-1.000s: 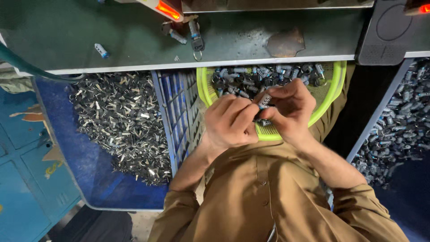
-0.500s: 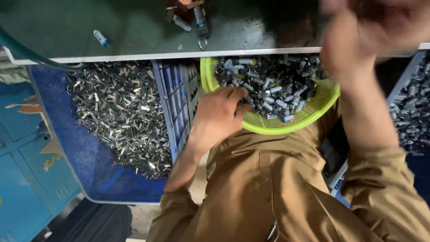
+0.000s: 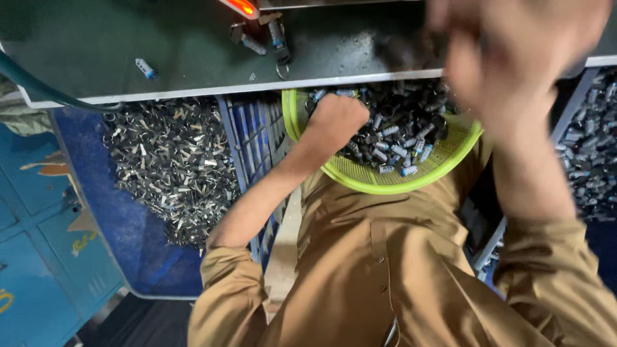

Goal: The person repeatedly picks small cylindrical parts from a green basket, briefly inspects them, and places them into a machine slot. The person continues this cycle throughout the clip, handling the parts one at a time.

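A lime-green mesh basket (image 3: 385, 183) rests on my lap, holding several small dark and silver cylindrical metal parts (image 3: 402, 138). My left hand (image 3: 337, 121) is knuckles-up at the basket's left side, its fingers curled down into the pile and hidden. My right hand (image 3: 514, 61) is raised close to the camera at the upper right, badly blurred, above the basket's right rim. Whether it holds anything is not visible. Brown sleeves cover both arms.
A blue crate (image 3: 96, 212) on the left holds a heap of shiny metal clips (image 3: 173, 160). A grey workbench (image 3: 160, 45) crosses the top, with a small blue-tipped cylinder (image 3: 144, 67), a few loose parts and a red light (image 3: 241, 8). Another bin of parts (image 3: 588, 160) sits at the right.
Both hands were together over the basket a second ago. My right hand has since lifted up toward the camera, while my left hand has sunk into the parts at the basket's left side.
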Demonstrator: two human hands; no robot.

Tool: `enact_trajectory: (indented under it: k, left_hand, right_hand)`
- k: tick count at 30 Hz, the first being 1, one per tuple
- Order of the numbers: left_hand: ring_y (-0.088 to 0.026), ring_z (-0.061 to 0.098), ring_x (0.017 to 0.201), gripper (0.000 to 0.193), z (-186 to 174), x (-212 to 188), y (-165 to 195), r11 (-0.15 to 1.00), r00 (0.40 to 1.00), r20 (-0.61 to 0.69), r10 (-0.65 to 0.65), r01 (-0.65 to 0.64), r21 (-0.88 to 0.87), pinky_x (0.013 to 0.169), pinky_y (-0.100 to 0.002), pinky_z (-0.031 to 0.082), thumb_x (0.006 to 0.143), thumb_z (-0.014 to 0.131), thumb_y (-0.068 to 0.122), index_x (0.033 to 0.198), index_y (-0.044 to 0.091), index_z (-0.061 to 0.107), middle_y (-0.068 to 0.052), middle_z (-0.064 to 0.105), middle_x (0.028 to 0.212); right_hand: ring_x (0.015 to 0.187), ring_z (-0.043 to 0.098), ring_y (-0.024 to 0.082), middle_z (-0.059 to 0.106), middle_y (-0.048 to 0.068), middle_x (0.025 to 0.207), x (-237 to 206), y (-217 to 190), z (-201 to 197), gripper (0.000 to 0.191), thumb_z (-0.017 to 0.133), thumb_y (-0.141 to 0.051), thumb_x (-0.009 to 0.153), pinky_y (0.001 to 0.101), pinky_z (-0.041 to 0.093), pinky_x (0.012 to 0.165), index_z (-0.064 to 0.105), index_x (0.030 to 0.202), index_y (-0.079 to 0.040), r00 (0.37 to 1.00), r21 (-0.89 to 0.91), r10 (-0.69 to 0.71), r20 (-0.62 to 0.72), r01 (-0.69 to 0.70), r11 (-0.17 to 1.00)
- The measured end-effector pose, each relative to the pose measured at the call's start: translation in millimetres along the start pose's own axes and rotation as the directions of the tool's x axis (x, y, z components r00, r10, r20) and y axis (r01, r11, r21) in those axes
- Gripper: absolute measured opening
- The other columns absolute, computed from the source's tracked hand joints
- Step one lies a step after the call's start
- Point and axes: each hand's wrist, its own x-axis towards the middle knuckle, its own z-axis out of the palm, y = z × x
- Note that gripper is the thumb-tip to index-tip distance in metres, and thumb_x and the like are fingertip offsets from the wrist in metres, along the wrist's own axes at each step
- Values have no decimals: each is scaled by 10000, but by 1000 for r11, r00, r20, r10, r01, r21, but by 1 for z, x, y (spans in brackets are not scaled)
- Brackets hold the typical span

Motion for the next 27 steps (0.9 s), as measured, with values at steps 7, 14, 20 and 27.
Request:
enact_trajectory:
  k: [7,14,20,27]
  left_hand:
    - [-306,657,734,214,-97,-17,24,737,942,96,-320,312,-599,687,-418,503,750,761,88,952,83,691,-86,647,778]
    - [-347,627,973,256,-142,-10,53,577,864,-262,-430,39,-816,880,-421,514,782,776,48,997,59,637,-142,664,1019]
    - [-278,644,823,180,-143,-12,52,496,842,-250,-477,24,-868,760,-356,516,823,735,27,980,23,648,-114,638,891]
    - [-226,667,752,135,-164,-28,69,310,844,-226,-487,-75,-948,651,-292,530,848,683,-11,963,41,637,-84,649,875]
  right_hand:
    - [927,711,381,723,198,1110,-56,-71,24,322,798,35,722,392,578,809,732,1036,26,989,603,0,150,-91,793]
    - [948,760,259,701,154,1003,-111,-78,37,300,576,271,881,334,627,813,585,1037,14,910,864,403,99,-279,419]
    - [961,729,291,680,246,1054,-105,-87,40,348,599,231,919,360,613,724,395,1098,13,917,886,391,77,-243,395]
    - [835,651,253,642,159,953,-103,-78,62,455,738,186,878,345,578,734,438,1103,-72,614,657,443,653,-168,-735]
